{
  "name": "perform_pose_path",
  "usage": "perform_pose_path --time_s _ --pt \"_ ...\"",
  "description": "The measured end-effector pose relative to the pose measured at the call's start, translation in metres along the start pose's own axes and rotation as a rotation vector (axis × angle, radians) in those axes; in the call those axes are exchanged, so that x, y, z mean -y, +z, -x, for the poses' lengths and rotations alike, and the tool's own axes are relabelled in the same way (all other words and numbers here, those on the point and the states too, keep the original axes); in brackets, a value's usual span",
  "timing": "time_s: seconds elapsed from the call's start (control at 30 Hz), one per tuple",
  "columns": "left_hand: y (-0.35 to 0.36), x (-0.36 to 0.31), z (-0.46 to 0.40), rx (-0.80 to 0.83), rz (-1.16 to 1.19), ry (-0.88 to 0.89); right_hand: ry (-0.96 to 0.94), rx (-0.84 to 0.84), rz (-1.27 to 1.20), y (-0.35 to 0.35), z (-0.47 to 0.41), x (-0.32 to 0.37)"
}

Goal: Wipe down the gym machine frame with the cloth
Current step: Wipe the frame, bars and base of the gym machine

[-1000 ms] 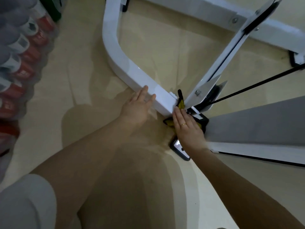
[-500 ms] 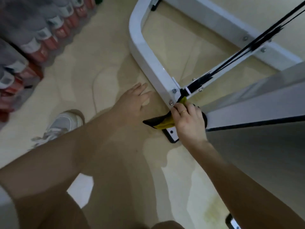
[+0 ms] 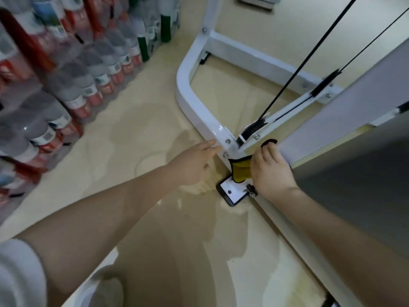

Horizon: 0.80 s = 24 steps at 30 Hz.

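We are looking down at the frame (image 3: 194, 111), a white glossy metal tube that is curving round a corner low on the floor (image 3: 132, 134) and meeting a bolted joint, with two bolt heads showing on its side there. From the joint a white bar is slanting up to the right, and black cables (image 3: 309, 56) are running down to a pulley beside it. A wide grey panel (image 3: 354, 103) is rising on the right. Below the joint a white foot plate (image 3: 232, 191) with a black edge is sitting on the floor.

The cloth (image 3: 240, 171) is yellow with a dark border, bunched and hanging against the frame just under the joint, above the foot plate. Our right hand (image 3: 272, 171) is gripping it, the fingers curled round the cloth and pressing it to the metal; a dark bit of cloth is peeking out past the fingertips at the top.

Our left hand (image 3: 194, 162) is reaching to the frame with the fingers straight and held together, their tips touching the tube just left of the bolts.

Along the left, plastic bottles (image 3: 73, 74) with red and white labels are standing in packed rows on the floor; we cannot tell what they are holding. A few green-labelled ones are standing farther back. A white sleeve (image 3: 20, 273) is showing at the lower left.
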<state>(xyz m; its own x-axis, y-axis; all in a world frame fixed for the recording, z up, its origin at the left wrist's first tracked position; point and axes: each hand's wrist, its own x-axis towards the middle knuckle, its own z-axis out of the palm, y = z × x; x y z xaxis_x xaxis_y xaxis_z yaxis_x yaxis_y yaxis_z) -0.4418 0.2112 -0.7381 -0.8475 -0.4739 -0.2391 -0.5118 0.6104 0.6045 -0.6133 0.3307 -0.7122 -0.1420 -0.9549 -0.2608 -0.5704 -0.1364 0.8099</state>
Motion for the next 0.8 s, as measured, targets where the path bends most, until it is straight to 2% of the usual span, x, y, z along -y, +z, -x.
perform_pose_path --time_s 0.1,0.17,0.2,0.3,0.37,0.43,0.53,0.6,0.67,0.73,0.8 --pt "0.021 0.008 0.0 0.017 0.115 -0.028 -0.094 0.113 0.004 0.004 -0.002 0.019" --pt "0.029 0.007 0.002 0.033 0.207 -0.044 -0.088 0.09 0.025 -0.007 -0.002 0.004" --pt "0.03 0.005 0.002 0.047 0.243 -0.056 -0.055 0.055 0.036 -0.014 0.001 -0.01" --pt "0.029 0.001 -0.008 0.05 0.3 -0.046 0.229 -0.245 0.052 -0.023 0.007 -0.052" --pt "0.028 -0.007 -0.019 0.033 0.341 -0.043 0.306 -0.283 -0.024 -0.019 0.012 -0.057" --pt "0.025 -0.021 -0.03 0.044 0.404 -0.022 0.252 -0.189 -0.033 -0.013 0.007 -0.048" --pt "0.024 -0.037 -0.032 0.062 0.466 -0.006 0.028 0.049 -0.037 -0.009 -0.001 -0.018" --pt "0.024 -0.039 -0.026 0.064 0.507 -0.01 0.018 0.146 -0.055 -0.011 -0.001 -0.017" --pt "0.02 -0.041 -0.019 0.058 0.545 -0.011 0.105 0.064 -0.028 -0.024 0.006 -0.04" --pt "0.009 -0.049 -0.016 0.07 0.563 0.0 0.193 -0.169 -0.074 -0.039 0.015 -0.075" --pt "-0.004 -0.062 -0.017 0.066 0.579 0.007 0.313 -0.313 -0.078 -0.063 0.017 -0.118"
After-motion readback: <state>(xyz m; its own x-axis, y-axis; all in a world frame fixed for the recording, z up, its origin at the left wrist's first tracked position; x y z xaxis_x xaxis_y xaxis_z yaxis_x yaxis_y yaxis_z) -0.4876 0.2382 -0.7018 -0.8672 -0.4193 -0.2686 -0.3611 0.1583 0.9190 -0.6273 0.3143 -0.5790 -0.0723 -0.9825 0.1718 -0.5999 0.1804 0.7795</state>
